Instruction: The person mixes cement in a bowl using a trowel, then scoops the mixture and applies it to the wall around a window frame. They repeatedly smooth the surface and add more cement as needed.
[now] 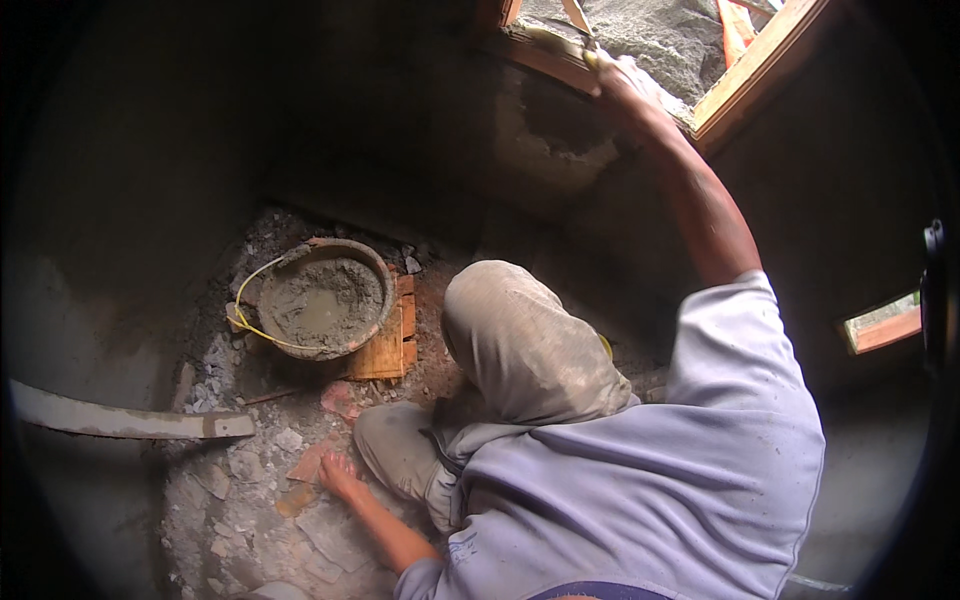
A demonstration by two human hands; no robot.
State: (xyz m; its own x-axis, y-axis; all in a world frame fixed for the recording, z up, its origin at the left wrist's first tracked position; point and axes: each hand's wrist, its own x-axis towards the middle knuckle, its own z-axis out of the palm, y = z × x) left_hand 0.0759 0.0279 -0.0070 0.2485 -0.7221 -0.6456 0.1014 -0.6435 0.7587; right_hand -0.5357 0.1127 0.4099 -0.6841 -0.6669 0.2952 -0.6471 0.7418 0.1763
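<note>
My right hand [612,76] reaches up to the wooden window frame [560,66] at the top. It is closed around the handle of a small tool that looks like a trowel [588,40], partly hidden by glare and the fingers. The sill by the tool is smeared with wet mortar. Low on the left, my left hand [340,472] hangs open with fingers apart, next to a piece of broken brick [311,461]; whether it touches the brick I cannot tell. A bucket of grey mortar [325,300] with a yellow handle stands beyond my bent knees.
Under the bucket are orange-brown wooden boards [383,352]. Rubble [240,465] covers the floor on the left. A pale curved strip [130,415] juts in from the left edge. Grey sand or mortar [660,40] lies outside the window. A small opening [885,323] sits at right.
</note>
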